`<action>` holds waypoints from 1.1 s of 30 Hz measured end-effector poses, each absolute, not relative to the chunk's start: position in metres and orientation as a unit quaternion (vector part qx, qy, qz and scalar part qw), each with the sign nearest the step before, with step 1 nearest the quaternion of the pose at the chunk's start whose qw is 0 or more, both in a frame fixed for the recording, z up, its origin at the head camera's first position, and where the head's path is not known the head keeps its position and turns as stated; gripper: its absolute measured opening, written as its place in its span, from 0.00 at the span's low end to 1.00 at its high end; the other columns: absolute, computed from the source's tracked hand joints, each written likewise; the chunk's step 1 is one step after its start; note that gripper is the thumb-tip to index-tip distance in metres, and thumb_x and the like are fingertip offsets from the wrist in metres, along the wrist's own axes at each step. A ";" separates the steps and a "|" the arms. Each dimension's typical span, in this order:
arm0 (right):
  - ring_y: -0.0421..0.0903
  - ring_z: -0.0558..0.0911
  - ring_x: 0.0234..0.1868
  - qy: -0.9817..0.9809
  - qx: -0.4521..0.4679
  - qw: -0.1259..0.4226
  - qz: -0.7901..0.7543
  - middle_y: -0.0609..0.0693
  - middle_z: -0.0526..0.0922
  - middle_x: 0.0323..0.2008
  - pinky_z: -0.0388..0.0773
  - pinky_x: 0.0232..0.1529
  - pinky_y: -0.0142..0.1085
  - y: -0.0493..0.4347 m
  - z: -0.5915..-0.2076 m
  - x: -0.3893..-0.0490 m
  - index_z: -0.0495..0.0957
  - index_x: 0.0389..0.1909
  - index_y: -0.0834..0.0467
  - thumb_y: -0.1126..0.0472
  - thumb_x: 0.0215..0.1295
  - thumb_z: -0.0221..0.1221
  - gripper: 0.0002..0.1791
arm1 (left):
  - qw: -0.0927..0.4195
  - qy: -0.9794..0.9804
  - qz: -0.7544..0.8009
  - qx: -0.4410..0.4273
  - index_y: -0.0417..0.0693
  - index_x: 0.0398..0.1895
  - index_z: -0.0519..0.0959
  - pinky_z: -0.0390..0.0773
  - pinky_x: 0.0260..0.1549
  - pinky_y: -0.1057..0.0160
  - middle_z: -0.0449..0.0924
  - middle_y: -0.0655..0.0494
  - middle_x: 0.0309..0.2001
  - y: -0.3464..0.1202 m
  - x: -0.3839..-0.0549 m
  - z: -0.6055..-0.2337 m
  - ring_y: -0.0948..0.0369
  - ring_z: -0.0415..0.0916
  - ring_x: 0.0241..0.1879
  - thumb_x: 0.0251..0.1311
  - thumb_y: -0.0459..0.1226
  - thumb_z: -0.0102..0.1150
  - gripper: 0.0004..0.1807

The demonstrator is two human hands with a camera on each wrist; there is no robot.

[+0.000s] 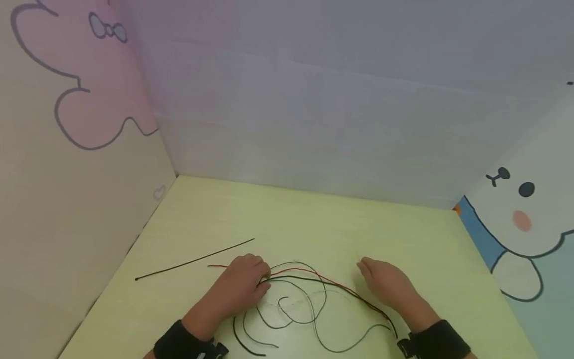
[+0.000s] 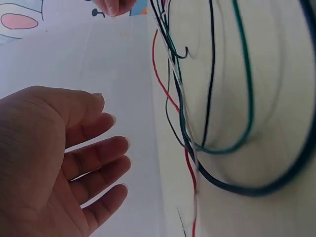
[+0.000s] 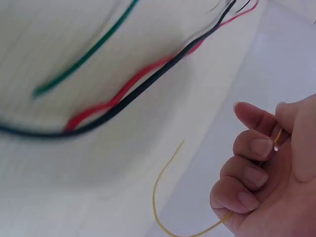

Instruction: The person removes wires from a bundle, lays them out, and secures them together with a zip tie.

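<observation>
My right hand (image 1: 389,285) is raised over the table's right part. Its curled fingers hold a thin yellow wire (image 3: 156,197), whose free end loops out below the hand in the right wrist view. My left hand (image 1: 239,283) hovers by a loose bunch of wires. In the left wrist view its fingers (image 2: 98,170) are relaxed, slightly bent and apart from the wires, with nothing held. The bunch includes a red wire (image 1: 296,269), a thick black wire (image 3: 148,84) and a green wire (image 2: 249,84), with thinner dark strands and a whitish one among them.
A single dark wire (image 1: 193,261) with a small knob at one end lies apart at the left. The pale yellow table (image 1: 314,219) is bounded by a plain back wall (image 1: 314,124) and side walls printed with cartoon figures.
</observation>
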State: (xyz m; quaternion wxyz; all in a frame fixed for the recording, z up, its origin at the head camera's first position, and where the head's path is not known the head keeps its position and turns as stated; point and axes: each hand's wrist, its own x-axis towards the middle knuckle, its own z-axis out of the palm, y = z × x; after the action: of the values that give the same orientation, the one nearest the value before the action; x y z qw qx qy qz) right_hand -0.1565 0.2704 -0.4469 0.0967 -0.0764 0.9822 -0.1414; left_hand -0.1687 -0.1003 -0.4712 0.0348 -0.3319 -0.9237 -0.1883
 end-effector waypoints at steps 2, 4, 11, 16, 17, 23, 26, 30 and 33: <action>0.57 0.85 0.45 0.979 -0.109 0.098 -0.139 0.55 0.85 0.40 0.79 0.49 0.52 0.255 -0.441 -0.152 0.80 0.50 0.63 0.55 0.82 0.49 0.17 | 0.041 -0.919 -0.186 -0.345 0.53 0.41 0.81 0.73 0.48 0.54 0.76 0.63 0.39 -0.092 -0.171 -0.468 0.59 0.72 0.43 0.66 0.41 0.66 0.06; 0.47 0.80 0.33 0.976 -0.146 0.087 -0.133 0.47 0.80 0.29 0.76 0.38 0.44 0.243 -0.436 -0.147 0.77 0.40 0.55 0.56 0.82 0.51 0.11 | 0.045 -0.915 -0.183 -0.356 0.52 0.48 0.81 0.74 0.52 0.53 0.77 0.60 0.45 -0.083 -0.172 -0.465 0.58 0.74 0.47 0.67 0.42 0.66 0.10; 0.36 0.67 0.27 0.959 -0.252 0.035 -0.127 0.36 0.65 0.23 0.67 0.29 0.35 0.211 -0.429 -0.133 0.70 0.33 0.46 0.55 0.80 0.55 0.11 | 0.054 -0.899 -0.173 -0.400 0.51 0.66 0.75 0.71 0.63 0.50 0.72 0.49 0.67 -0.052 -0.171 -0.451 0.52 0.72 0.65 0.67 0.42 0.65 0.26; 0.37 0.70 0.28 0.946 -0.303 0.006 -0.112 0.36 0.66 0.24 0.69 0.29 0.33 0.191 -0.432 -0.132 0.73 0.34 0.48 0.56 0.77 0.58 0.09 | 0.086 -0.879 -0.136 -0.448 0.52 0.64 0.76 0.66 0.67 0.52 0.73 0.51 0.66 -0.040 -0.171 -0.450 0.53 0.69 0.68 0.66 0.42 0.65 0.23; 0.38 0.71 0.28 0.944 -0.313 0.000 -0.109 0.36 0.66 0.24 0.69 0.29 0.33 0.188 -0.433 -0.132 0.73 0.33 0.49 0.56 0.76 0.59 0.09 | 0.089 -0.877 -0.126 -0.455 0.53 0.63 0.77 0.64 0.69 0.52 0.74 0.52 0.65 -0.038 -0.171 -0.451 0.53 0.68 0.69 0.65 0.42 0.66 0.23; 0.39 0.73 0.30 0.938 -0.331 -0.008 -0.103 0.37 0.68 0.26 0.71 0.31 0.34 0.177 -0.436 -0.131 0.73 0.34 0.49 0.55 0.76 0.59 0.08 | 0.049 -0.882 -0.081 -0.462 0.56 0.43 0.81 0.63 0.69 0.55 0.83 0.65 0.42 -0.034 -0.169 -0.454 0.61 0.79 0.54 0.71 0.45 0.60 0.05; 0.38 0.72 0.31 0.939 -0.327 -0.002 -0.111 0.36 0.67 0.26 0.70 0.32 0.33 0.177 -0.436 -0.131 0.72 0.32 0.48 0.54 0.77 0.58 0.11 | 0.012 -0.887 -0.092 -0.452 0.58 0.29 0.75 0.73 0.48 0.62 0.73 0.68 0.24 -0.035 -0.167 -0.453 0.65 0.74 0.29 0.75 0.45 0.55 0.12; 0.38 0.70 0.31 0.941 -0.316 0.009 -0.124 0.35 0.64 0.24 0.69 0.33 0.33 0.183 -0.435 -0.129 0.69 0.30 0.47 0.53 0.80 0.54 0.14 | -0.006 -0.898 -0.109 -0.427 0.57 0.26 0.68 0.65 0.23 0.65 0.61 0.67 0.19 -0.040 -0.164 -0.452 0.66 0.60 0.19 0.77 0.43 0.49 0.16; 0.38 0.71 0.32 0.948 -0.285 0.027 -0.137 0.35 0.66 0.25 0.72 0.36 0.37 0.192 -0.433 -0.128 0.71 0.32 0.47 0.53 0.82 0.51 0.13 | -0.009 -0.912 -0.124 -0.390 0.55 0.28 0.66 0.62 0.18 0.64 0.59 0.65 0.18 -0.050 -0.164 -0.451 0.65 0.57 0.17 0.77 0.40 0.48 0.14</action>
State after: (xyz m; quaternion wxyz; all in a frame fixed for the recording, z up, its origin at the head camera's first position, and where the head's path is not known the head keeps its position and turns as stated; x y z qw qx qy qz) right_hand -0.1280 0.1923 -0.4333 0.0272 -0.2855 0.9482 -0.1368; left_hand -0.1638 -0.0498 -0.4514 -0.0088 -0.3902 -0.9123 -0.1242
